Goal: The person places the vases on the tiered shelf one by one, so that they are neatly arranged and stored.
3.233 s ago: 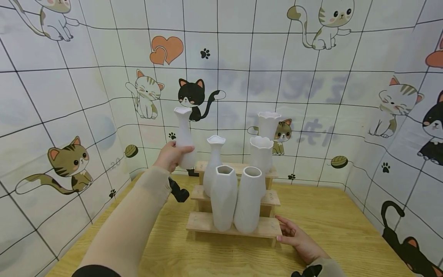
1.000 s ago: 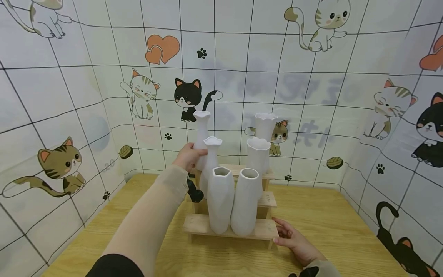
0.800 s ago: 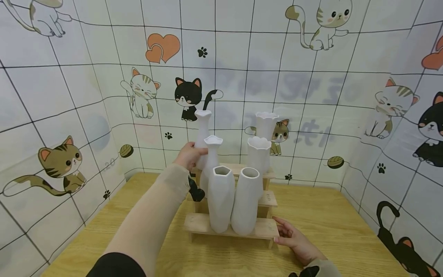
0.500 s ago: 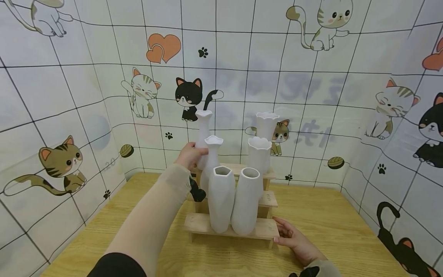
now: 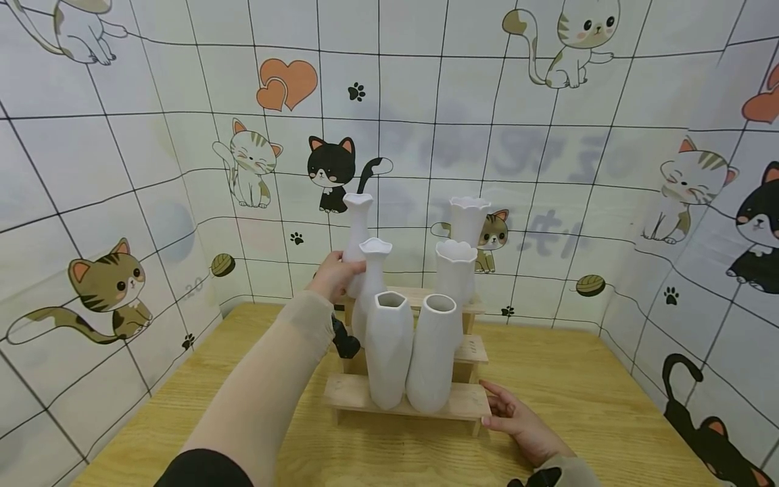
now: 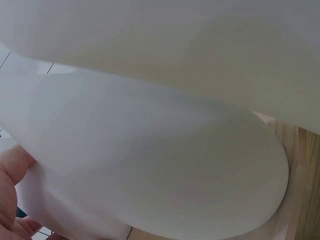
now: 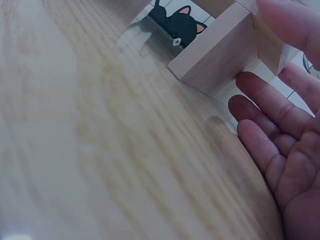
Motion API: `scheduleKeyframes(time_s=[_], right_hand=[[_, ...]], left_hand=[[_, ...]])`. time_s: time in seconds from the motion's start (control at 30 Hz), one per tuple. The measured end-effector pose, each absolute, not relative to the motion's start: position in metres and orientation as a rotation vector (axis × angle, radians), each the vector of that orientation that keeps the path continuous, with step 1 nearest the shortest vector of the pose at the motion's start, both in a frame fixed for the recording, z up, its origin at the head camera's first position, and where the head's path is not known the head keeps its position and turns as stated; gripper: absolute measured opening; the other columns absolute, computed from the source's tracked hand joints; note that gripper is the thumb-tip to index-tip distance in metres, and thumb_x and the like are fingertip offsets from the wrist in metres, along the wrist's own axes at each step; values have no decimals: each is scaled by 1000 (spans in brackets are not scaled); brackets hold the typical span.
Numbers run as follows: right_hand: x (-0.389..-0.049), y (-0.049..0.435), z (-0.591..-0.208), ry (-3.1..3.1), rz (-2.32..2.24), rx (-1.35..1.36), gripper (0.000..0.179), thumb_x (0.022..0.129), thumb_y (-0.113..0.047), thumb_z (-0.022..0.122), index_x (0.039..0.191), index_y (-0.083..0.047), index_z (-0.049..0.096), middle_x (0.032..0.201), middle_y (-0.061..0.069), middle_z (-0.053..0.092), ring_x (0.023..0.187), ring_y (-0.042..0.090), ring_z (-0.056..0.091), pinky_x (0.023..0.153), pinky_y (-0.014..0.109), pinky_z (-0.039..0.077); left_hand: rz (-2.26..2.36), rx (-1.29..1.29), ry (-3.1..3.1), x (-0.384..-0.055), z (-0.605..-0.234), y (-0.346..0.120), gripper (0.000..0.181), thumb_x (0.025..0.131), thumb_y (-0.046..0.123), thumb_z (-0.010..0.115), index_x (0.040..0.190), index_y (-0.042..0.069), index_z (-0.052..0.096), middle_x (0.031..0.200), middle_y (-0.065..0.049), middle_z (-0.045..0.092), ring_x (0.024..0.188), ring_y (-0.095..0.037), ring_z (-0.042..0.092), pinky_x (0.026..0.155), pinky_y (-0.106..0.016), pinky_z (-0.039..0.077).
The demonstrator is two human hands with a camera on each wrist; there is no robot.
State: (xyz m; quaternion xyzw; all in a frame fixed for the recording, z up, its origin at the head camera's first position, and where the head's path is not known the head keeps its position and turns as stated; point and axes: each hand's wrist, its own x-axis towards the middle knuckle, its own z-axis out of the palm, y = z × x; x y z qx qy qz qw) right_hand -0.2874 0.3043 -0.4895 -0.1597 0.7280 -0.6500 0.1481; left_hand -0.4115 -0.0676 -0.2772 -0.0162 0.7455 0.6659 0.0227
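Note:
In the head view, my left hand (image 5: pixel 335 276) grips a white vase (image 5: pixel 357 233) with a narrow neck and wavy rim at the back left of a three-step wooden stand (image 5: pixel 343 391). The vase's base is hidden behind a similar vase (image 5: pixel 375 274) on the middle step. In the left wrist view my thumb (image 6: pixel 15 162) lies against the held vase (image 6: pixel 75 215), and nearer vases fill most of the picture. My right hand (image 5: pixel 523 423) holds the right end of the lowest step between thumb and fingers; its lower fingers (image 7: pixel 260 97) hang loosely beneath in the right wrist view.
Two plain vases, one with an angular mouth (image 5: pixel 389 352) and one round-mouthed (image 5: pixel 433 355), stand on the lowest step. Ruffled-rim vases (image 5: pixel 456 270) (image 5: pixel 468 220) stand behind them on the right. The wooden table (image 5: pixel 548 365) meets cat-patterned walls (image 5: pixel 408 155).
Since the oldest frame, my left hand has carried the narrow-necked vase rightward to the back left of the stand. Over the last second both hands have stayed nearly still.

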Motion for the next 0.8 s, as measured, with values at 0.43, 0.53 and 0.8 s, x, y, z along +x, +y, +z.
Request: scheduleKeyframes(time_s=[0.43, 0.53, 0.8], right_hand=[[-287, 310, -486, 2111, -1850, -451, 76, 98, -12, 56, 152, 4, 5, 139, 20, 44, 113, 16, 49, 92, 30, 41], [-284, 313, -484, 2069, -1893, -413, 70, 101, -17, 50, 153, 0, 6, 142, 16, 39, 116, 9, 49, 94, 27, 41], [-287, 318, -474, 1923, -2090, -272, 66, 104, -26, 43, 151, 5, 9, 139, 9, 44, 115, 12, 54, 96, 30, 44]], left_hand=[[1991, -24, 2334, -404, -289, -94, 98, 82, 58, 67, 154, 14, 16, 157, -12, 19, 140, -42, 23, 110, -58, 20], [2084, -21, 2294, -402, -297, -100, 96, 84, 57, 66, 154, 12, 17, 158, -11, 17, 141, -40, 20, 111, -56, 19], [2249, -30, 2248, -395, -339, -118, 89, 89, 52, 63, 153, 10, 18, 156, -14, 18, 141, -35, 24, 112, -53, 20]])
